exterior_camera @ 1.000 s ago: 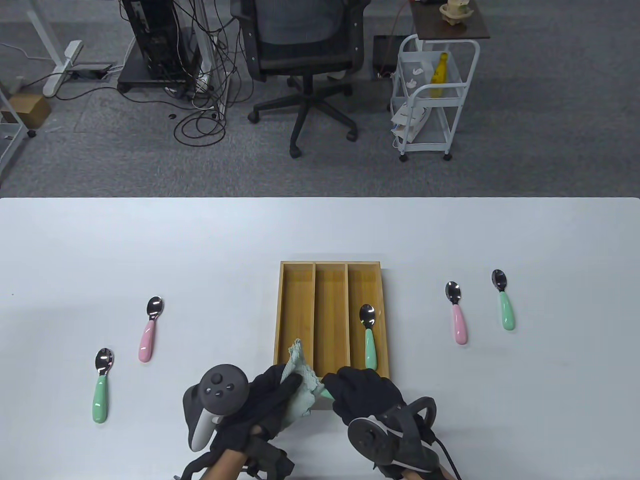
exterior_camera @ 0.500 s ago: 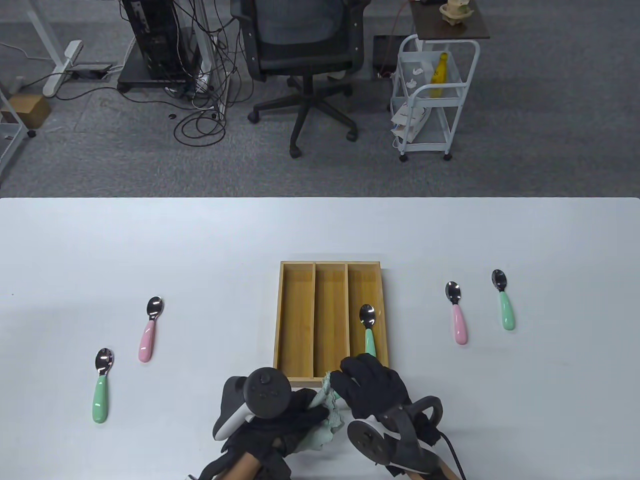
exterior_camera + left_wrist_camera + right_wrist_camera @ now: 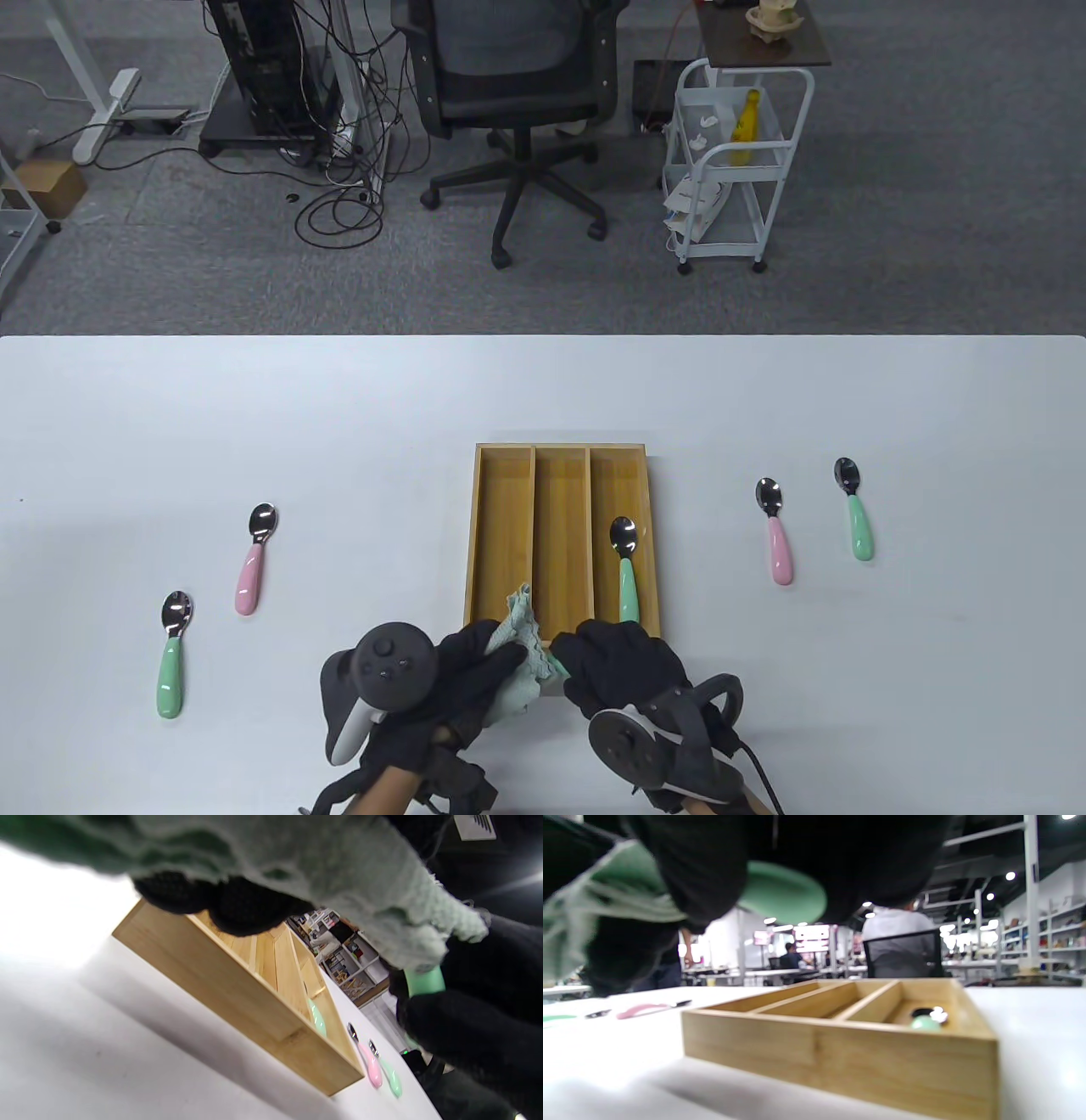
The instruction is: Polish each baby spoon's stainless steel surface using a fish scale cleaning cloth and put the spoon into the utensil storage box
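At the bottom centre of the table view I have both hands together over the near edge of the wooden utensil box. My left hand is closed around the pale green cleaning cloth, which bunches up between the two gloves with one corner poking over the box's near wall. My right hand is curled around the mint handle of a spoon; in the left wrist view that handle sticks out of the cloth and runs into the right glove, and the spoon's bowl is hidden inside the cloth.

The box sits in the middle of the white table, with three long compartments. The right compartment holds a green-handled spoon, bowl toward the top of the frame. I can see nothing in the other two compartments.

Left of the box lie a pink-handled spoon and, lower and further left, a second green-handled spoon. Right of the box lie another pink spoon and, just beside it toward the right edge, a green spoon. All four lie on the table, well apart from the hands.
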Tool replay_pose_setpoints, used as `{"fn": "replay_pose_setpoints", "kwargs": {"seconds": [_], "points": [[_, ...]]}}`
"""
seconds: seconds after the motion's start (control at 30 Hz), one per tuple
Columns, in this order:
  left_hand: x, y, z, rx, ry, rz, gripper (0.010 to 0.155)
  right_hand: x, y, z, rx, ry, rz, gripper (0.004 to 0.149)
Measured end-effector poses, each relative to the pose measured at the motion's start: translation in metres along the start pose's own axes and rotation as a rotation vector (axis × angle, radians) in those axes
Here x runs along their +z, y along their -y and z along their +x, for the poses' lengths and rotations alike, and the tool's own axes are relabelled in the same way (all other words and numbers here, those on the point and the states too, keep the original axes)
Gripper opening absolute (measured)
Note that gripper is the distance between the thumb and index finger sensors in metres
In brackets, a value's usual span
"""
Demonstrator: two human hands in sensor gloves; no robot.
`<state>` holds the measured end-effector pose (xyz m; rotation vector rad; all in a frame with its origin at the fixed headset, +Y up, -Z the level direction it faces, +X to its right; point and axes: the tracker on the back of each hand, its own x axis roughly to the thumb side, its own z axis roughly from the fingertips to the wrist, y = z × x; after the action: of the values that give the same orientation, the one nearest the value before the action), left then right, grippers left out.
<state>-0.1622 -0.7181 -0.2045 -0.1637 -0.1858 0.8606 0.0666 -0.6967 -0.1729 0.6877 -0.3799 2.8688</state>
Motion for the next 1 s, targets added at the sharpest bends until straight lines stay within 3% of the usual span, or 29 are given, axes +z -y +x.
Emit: {"fn": "replay_pose_setpoints", "kwargs": {"seconds": [0.2, 0.27, 0.57, 1.0], "points": [[0.005, -0.009, -0.006, 0.079, -0.026, 0.096, 0.049, 0.002, -0.002, 0.012, -0.178, 0.015, 0.052, 0.056], [0.005, -0.009, -0.008, 0.095, -0.029, 0.094, 0.049, 0.002, -0.001, 0.013, -0.164, 0.012, 0.047, 0.056], [-0.001, 0.006, -0.001, 0.020, 0.000, -0.075, 0.050, 0.000, 0.001, -0.002, 0.029, 0.001, 0.003, 0.050], [-0.006, 0.027, 0.009, -0.135, 0.022, -0.254, 0.052, 0.000, 0.005, -0.002, 0.112, 0.012, -0.011, 0.049]]}}
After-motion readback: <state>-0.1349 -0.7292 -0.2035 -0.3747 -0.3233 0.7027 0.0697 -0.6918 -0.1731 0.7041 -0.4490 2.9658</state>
